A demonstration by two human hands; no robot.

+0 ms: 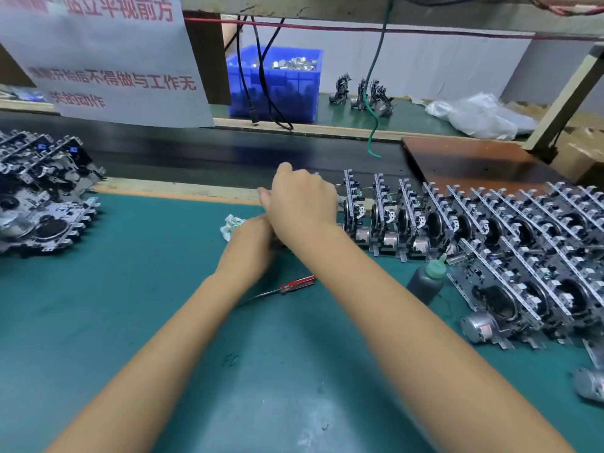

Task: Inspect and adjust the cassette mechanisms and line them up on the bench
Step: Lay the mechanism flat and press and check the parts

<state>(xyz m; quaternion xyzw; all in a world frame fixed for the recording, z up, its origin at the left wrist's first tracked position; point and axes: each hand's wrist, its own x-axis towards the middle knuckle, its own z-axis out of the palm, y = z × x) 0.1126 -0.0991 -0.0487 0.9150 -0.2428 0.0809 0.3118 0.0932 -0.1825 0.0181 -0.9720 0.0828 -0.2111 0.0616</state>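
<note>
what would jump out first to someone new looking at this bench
Probably the long row of upright metal cassette mechanisms along the right of the green bench mat, with both hands meeting at its left end. Next, the tangled heap of mechanisms at far left and the red-handled screwdriver lying mid-mat.

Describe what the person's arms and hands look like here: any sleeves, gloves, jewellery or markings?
Both forearms are bare up to the bottom edge of the picture; no sleeve shows. The right hand wears no glove, and no ring, watch or wristband shows on it or its wrist. The left hand is mostly hidden behind the right one; what shows of it and its wrist is bare too. No marks or tattoos show.
</note>
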